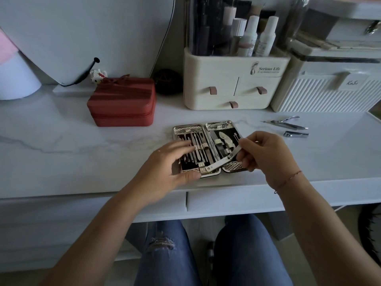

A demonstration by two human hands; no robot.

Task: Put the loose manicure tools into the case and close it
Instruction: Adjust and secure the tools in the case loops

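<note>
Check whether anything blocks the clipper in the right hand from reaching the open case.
Nothing visible does: the right hand holds the clipper directly over the open case; the left hand rests on the case's left half.

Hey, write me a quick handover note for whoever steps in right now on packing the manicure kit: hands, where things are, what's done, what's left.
Left hand: resting on the left half of the open silver manicure case, steadying it, holding nothing.
Right hand: pinching a large silver nail clipper with its lever raised, slanted low across the case's front edge.
Case lies open flat near the front edge of the white marble-look desk; most slots are filled.
Still loose on the desk to the right: slim silver cuticle nippers and a small silver nail clipper.
Left: seat the held clipper, load those two, close the case.
</note>
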